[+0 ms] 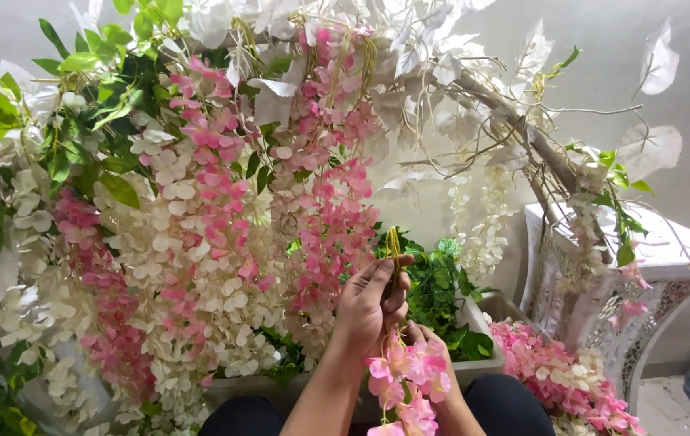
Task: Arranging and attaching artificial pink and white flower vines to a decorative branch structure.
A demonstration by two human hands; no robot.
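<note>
Our left hand [369, 303] pinches a yellow stem [393, 246]; our right hand [430, 347], mostly hidden, holds the pink garland [410, 379] above a white planter [478, 370].

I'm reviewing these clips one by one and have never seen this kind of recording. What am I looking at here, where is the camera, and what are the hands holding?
There is no machine here: a person works with two bare hands, and the single picture comes from a camera worn on their head, looking down past their knees.

The left hand pinches the yellow-green stem of a pink artificial flower strand. The right hand is mostly hidden behind those blossoms and seems to support the strand from below.

In front hang garlands of pink and cream fabric blossoms from a pale branch with white leaves. Behind the hands sits a light rectangular tub of green leaves; at right are a heap of pink flowers and an ornate white pedestal.
</note>
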